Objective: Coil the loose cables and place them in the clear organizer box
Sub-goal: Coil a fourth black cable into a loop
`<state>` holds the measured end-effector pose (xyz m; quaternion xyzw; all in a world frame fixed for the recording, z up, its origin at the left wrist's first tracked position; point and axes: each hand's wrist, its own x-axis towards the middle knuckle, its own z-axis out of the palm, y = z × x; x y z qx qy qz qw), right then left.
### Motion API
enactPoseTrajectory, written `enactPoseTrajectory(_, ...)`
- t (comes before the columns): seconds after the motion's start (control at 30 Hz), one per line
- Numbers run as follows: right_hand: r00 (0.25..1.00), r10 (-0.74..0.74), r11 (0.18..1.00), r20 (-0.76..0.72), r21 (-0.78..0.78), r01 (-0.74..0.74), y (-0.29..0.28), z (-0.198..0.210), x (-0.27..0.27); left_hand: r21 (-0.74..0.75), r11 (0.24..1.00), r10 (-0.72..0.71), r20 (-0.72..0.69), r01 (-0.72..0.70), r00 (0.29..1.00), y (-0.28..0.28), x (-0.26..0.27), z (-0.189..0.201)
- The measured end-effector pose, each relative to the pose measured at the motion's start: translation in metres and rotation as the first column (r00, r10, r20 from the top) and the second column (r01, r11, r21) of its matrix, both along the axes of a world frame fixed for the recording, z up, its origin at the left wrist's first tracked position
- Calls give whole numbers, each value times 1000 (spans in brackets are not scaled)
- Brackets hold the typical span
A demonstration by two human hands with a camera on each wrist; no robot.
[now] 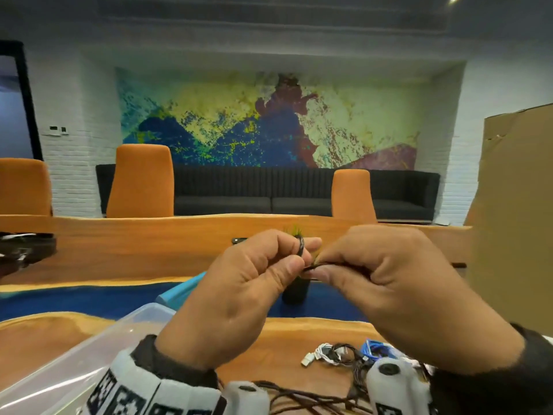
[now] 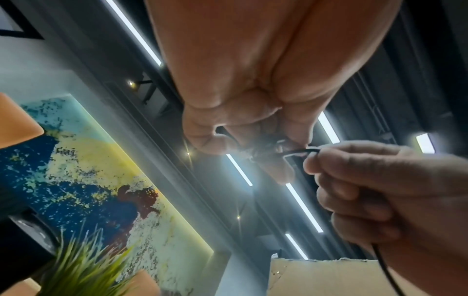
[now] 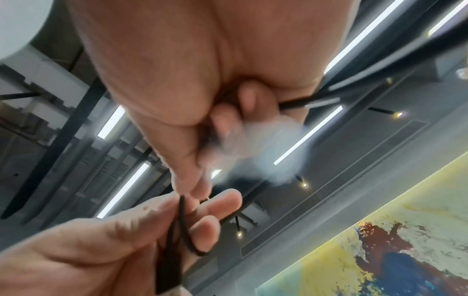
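We have both hands raised in front of us, meeting at the centre of the head view. Our left hand (image 1: pixel 239 283) is curled, its fingers and thumb pinching a small loop of thin black cable (image 1: pixel 321 265); our right hand (image 1: pixel 398 283), at 3 o'clock from it, pinches the same cable between thumb and forefinger, the other fingers folded in. From the right wrist view the cable bends into a short loop against the left fingertips (image 3: pixel 210 230), so we judge the coil is only just begun, or its tail is being tucked; which, we cannot tell.

Below, at 5 o'clock from the hands, a tangle of white, black and blue cables (image 1: pixel 344 353) lies on the wooden table (image 1: pixel 284 336), uncoiled. More dark cable (image 1: pixel 299 396) trails at 6 o'clock. The clear organizer box (image 1: pixel 98 351) sits at 8 o'clock; the part we see holds nothing. Most of the task seems left.
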<state>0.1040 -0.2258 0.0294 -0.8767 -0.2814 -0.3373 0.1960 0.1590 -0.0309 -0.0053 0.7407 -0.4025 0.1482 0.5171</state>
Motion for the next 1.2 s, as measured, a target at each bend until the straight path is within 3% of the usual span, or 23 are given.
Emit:
enactPoseTrajectory(0.13, 987, 27, 993, 158, 110, -45, -3, -20, 17, 85, 996, -13, 34, 10, 999, 2, 4, -2)
enactPoseTrajectory(0.27, 977, 21, 979, 212, 192, -62, -6, -26, 29, 26, 987, -151, -127, 156, 980, 4, 12, -9)
enactPoseTrajectory(0.33, 979, 45, 949, 201, 298, -104, -7, -29, 35, -138, 948, -315, -282, 287, 906, 3, 11, -12)
enactPoseTrajectory(0.4, 984, 90, 872, 155, 464, -153, -3, -37, 41, -353, 844, -522, -369, 403, 769, 4, 9, -13)
enactPoseTrajectory(0.47, 990, 130, 834, 57, 534, -141, 6, -48, 46, -543, 695, -692, -330, 471, 641, 6, 8, -10)
enactPoseTrajectory(0.5, 991, 132, 865, -5, 489, -113, 11, -53, 47, -609, 635, -737, -291, 476, 611, 7, 7, -7)
enactPoseTrajectory(0.53, 991, 115, 911, -62, 405, -80, 16, -57, 47, -633, 621, -733, -262, 462, 628, 9, 7, -5)
enactPoseTrajectory(0.57, 990, 92, 953, -111, 297, -55, 20, -58, 45, -599, 674, -667, -240, 433, 706, 12, 7, -2)
enactPoseTrajectory(0.63, 988, 54, 996, -142, 77, -43, 24, -54, 36, -382, 879, -364, -151, 285, 919, 18, 7, 1)
enactPoseTrajectory(0.7, 997, 52, 998, -53, -19, -53, 25, -43, 25, -103, 990, -96, 16, 98, 995, 23, 8, 2)
enactPoseTrajectory(0.77, 997, 57, 998, 50, -5, -57, 22, -34, 17, 61, 998, 5, 111, -11, 994, 23, 8, 1)
enactPoseTrajectory(0.83, 990, 76, 995, 123, 49, -83, 17, -30, 16, 137, 990, 13, 121, -30, 993, 19, 6, 0)
enactPoseTrajectory(1.0, 959, 16, 976, 284, 205, -77, 12, -33, 21, 165, 986, -18, 117, -1, 993, 14, -2, 5)
enactPoseTrajectory(1.07, 946, -22, 949, 324, 305, -82, 11, -35, 24, 164, 985, -70, 40, 63, 997, 18, 2, 3)
enactPoseTrajectory(1.13, 953, -12, 898, 304, 423, -123, 12, -38, 29, 72, 975, -198, -132, 209, 971, 20, 5, -2)
enactPoseTrajectory(1.2, 970, 24, 837, 242, 526, -152, 15, -42, 35, -143, 912, -410, -299, 385, 862, 17, 4, -6)
